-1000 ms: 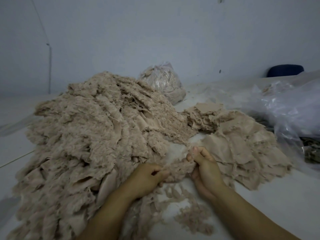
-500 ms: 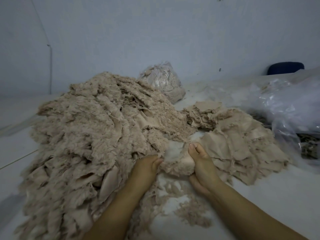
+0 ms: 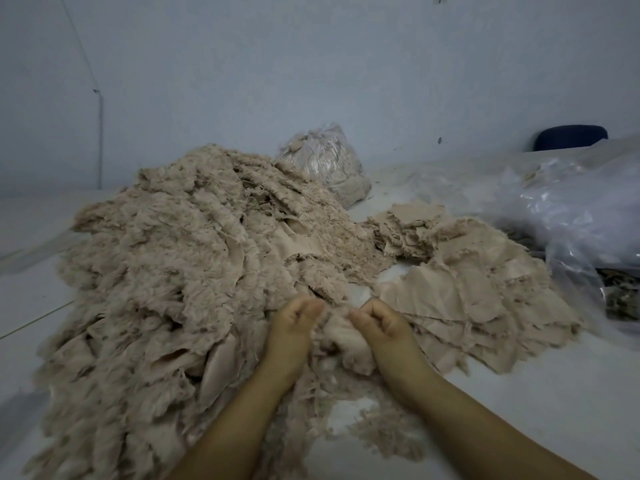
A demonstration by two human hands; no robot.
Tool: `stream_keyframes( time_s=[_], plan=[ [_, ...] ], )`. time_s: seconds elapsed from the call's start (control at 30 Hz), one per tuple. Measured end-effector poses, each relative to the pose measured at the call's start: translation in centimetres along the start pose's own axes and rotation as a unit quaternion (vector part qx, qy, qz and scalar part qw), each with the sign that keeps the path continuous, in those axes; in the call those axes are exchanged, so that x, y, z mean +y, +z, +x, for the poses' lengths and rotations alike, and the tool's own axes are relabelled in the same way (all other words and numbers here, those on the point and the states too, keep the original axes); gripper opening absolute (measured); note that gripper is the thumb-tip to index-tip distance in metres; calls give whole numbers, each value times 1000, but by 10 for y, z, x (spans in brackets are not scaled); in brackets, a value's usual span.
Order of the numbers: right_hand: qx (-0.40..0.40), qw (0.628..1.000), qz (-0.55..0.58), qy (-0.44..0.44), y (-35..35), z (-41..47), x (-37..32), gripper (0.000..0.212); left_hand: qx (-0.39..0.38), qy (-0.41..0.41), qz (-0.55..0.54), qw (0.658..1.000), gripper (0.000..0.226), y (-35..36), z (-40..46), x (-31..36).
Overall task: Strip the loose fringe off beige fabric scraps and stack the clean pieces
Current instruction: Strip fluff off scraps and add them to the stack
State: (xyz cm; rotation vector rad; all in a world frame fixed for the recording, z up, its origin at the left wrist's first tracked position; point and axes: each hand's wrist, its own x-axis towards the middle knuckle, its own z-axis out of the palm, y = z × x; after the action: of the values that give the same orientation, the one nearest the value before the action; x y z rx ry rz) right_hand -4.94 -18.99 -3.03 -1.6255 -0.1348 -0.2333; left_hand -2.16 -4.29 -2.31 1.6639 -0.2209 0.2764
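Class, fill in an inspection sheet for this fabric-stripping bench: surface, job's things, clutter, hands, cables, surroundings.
Surface: pale table, partly covered.
Job's things: big fringed scrap heap on the left; flatter stack of cleaner pieces on the right; one scrap between the hands.
Clutter: loose fringe near the wrists; clear plastic sheeting; filled plastic bag.
Hands: left hand and right hand both pinch the scrap.
Cables: thin line on the wall, kind unclear.
Surroundings: plain wall; dark chair back.
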Motion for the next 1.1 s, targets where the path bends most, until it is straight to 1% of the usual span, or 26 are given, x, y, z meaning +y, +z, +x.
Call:
stream_keyframes(
  time_s=[0.07,0.1,0.13,0.17,0.2,0.23,0.27,0.3,0.33,0.37,0.4,0.43,0.5,0.53,0.57,0.6,0.67,0.73,0.8,0.83,0.9,0.93,0.97,1.0,1.07,1.1],
  plan=[
    [50,997,60,7,-7,3,-1,29,116,-44,-56,991,23,-11,9,-4],
    [55,995,82,11,-10,3,-1,28,125,-45,-59,989,24,-16,11,-6],
    [46,993,107,22,-13,2,0,27,88,-33,-50,994,24,-19,10,-9],
    [21,989,143,36,-12,1,2,26,15,-15,-28,999,17,-18,7,-11],
    [-10,982,183,52,-10,0,1,26,-76,-11,2,997,5,-12,5,-13],
    [-26,974,216,59,-6,-1,1,26,-155,-1,47,987,13,-7,2,-16],
    [-22,970,235,64,-4,0,0,26,-193,15,90,977,14,-2,2,-20],
    [-3,967,245,71,-3,2,1,26,-191,29,107,975,7,2,3,-20],
    [28,965,249,84,-4,4,2,26,-162,43,116,979,21,1,6,-22],
    [59,964,241,98,-8,6,4,25,-130,46,119,983,32,-2,10,-23],
    [72,964,231,112,-12,7,5,24,-110,45,122,985,37,-5,12,-25],
    [68,967,215,122,-15,7,7,25,-108,45,136,984,38,-7,13,-26],
    [24,983,140,112,-18,6,8,41,-121,63,177,975,37,-5,11,-26],
    [0,993,68,96,-17,5,7,48,-136,68,195,969,35,-3,10,-24],
    [-26,996,-2,81,-15,6,6,50,-147,79,209,964,34,-1,9,-23],
    [-47,995,-59,68,-12,7,6,45,-151,95,219,959,33,0,7,-22],
    [-79,988,-130,35,-8,8,6,18,-146,125,241,951,29,-1,7,-23],
    [-86,986,-140,10,-8,8,7,30,-131,116,296,939,26,-5,12,-26],
    [-78,995,-63,8,-13,4,0,33,-96,72,352,928,25,-11,17,-30],
    [-72,997,-18,7,-17,4,-4,31,-75,43,353,932,25,-14,19,-30],
    [-33,999,29,7,-27,6,-9,29,-50,17,284,957,29,-18,19,-26],
    [-18,999,36,10,-28,6,-9,28,-52,10,215,975,29,-18,17,-23],
    [-15,998,54,26,-25,6,-6,27,-79,-2,142,987,25,-15,12,-18],
    [-23,994,91,49,-20,4,-6,24,-128,-22,78,988,19,-11,6,-14],
    [-50,982,164,80,-10,1,-7,17,-214,-75,10,974,41,-2,-2,-10],
    [-52,977,190,87,-7,1,-6,15,-228,-92,-11,969,46,1,-5,-11]
  ],
)
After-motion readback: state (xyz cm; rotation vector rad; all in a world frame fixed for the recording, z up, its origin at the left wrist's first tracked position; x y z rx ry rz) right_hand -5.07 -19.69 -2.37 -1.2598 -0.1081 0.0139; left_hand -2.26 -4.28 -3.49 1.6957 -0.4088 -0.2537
